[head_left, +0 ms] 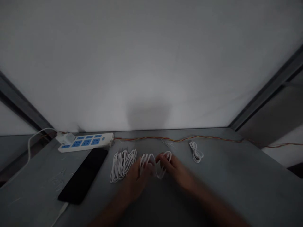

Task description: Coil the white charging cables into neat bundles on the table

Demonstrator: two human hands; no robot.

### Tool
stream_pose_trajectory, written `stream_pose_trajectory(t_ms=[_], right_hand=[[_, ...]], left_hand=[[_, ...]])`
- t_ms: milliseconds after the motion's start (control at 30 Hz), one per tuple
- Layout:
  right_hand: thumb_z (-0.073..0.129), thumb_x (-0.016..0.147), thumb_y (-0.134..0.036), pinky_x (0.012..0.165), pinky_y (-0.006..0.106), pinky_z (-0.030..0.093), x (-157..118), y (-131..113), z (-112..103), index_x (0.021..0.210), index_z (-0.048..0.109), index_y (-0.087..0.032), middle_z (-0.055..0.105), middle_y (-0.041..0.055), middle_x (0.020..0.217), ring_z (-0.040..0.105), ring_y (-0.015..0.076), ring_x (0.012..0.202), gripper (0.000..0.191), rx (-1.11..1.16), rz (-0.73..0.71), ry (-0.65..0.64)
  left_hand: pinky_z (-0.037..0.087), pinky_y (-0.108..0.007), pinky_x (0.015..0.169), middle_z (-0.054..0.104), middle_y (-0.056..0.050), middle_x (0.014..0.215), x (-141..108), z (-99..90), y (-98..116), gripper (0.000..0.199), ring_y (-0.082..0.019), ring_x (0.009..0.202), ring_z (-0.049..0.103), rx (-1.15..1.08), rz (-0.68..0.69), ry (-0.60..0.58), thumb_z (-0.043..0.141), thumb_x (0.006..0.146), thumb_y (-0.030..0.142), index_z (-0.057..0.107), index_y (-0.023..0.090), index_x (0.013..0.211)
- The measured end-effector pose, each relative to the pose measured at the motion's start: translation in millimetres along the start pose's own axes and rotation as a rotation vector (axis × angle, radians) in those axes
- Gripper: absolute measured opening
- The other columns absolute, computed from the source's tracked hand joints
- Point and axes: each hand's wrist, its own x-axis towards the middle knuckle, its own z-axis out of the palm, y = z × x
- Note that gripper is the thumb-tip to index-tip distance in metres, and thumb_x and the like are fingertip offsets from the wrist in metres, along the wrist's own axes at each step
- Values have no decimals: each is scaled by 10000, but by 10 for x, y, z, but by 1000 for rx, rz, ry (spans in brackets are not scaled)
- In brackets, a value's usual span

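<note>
Both of my hands are at a white cable (159, 174) near the middle of the table. My left hand (139, 176) is closed around several loops of it. With thumb and fingers together, my right hand (172, 168) grips another looped part, and a length of cable hangs between the two hands. Just left of my left hand lies a pile of coiled white cables (119, 167). A single tied white cable bundle (196, 152) rests farther right on the table, apart from my right hand.
A white power strip with blue sockets (86, 142) holds a white charger (68, 138) at the back left. A black phone (84, 176) with a white cord lies before it. Twisted coloured wire (189, 138) runs along the back. Clear scraps (59, 181) are scattered left.
</note>
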Motion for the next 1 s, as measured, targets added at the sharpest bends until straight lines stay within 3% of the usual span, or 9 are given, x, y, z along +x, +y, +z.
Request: stream_pose_trajectory(t_ms=[100, 233, 333, 500, 600, 700, 833, 1000], right_hand=[[539, 863, -655, 718, 302, 496, 28, 29, 49, 990, 636, -181, 670, 58, 884, 629, 220, 821, 500, 228, -45, -73], [547, 872, -602, 783, 325, 504, 15, -8, 58, 1029, 650, -191, 683, 64, 937, 640, 239, 900, 452, 293, -46, -139], [473, 933, -535, 756, 297, 485, -4, -34, 30, 1004, 638, -188, 671, 52, 915, 627, 223, 878, 391, 187, -99, -148], [481, 959, -430, 641, 249, 406, -5, 15, -2, 926, 600, -179, 639, 26, 795, 564, 167, 705, 280, -203, -151, -113], [497, 946, -454, 593, 248, 383, -5, 48, 1, 1135, 565, -184, 622, 16, 760, 555, 168, 663, 337, -265, -119, -20], [529, 915, -457, 569, 253, 377, -24, 40, 13, 1283, 490, -188, 615, 10, 734, 565, 178, 639, 457, -270, -91, 56], [549, 887, -454, 561, 249, 365, -51, 3, 27, 1103, 583, -195, 635, 18, 732, 567, 169, 622, 339, -276, -128, 67], [524, 894, -381, 582, 245, 361, -47, 10, 49, 875, 631, -197, 635, 13, 685, 567, 157, 617, 214, -349, -154, 84]], left_hand=[[479, -392, 898, 691, -77, 1050, 0, 37, 65, 400, -261, 998, 638, 38, 24, -42, 665, 778, 418, 580, 210, 1109], [468, -432, 953, 672, -102, 1119, 13, 92, 63, 495, -301, 1064, 620, 161, 92, 7, 716, 704, 333, 575, 206, 1162], [487, -409, 921, 667, -104, 1110, 18, 144, -2, 454, -296, 1051, 629, 219, 130, -27, 648, 728, 231, 566, 211, 1174], [488, -397, 922, 669, -136, 1141, 11, 293, -79, 379, -269, 1055, 645, 181, 125, -71, 451, 870, 191, 482, 171, 1247], [489, -386, 916, 660, -148, 1177, 7, 377, -70, 368, -254, 1058, 648, 121, 105, -48, 422, 902, 205, 451, 162, 1266], [500, -363, 859, 684, -133, 1104, 20, 409, -55, 321, -253, 992, 664, 125, 96, -123, 452, 886, 220, 522, 169, 1196], [499, -351, 744, 727, -104, 931, 48, 397, -84, 242, -263, 842, 675, 229, 112, -241, 456, 864, 237, 674, 209, 967], [491, -340, 706, 736, -99, 921, 31, 405, -196, 240, -280, 849, 674, 247, 126, -261, 527, 807, 248, 679, 229, 991]])
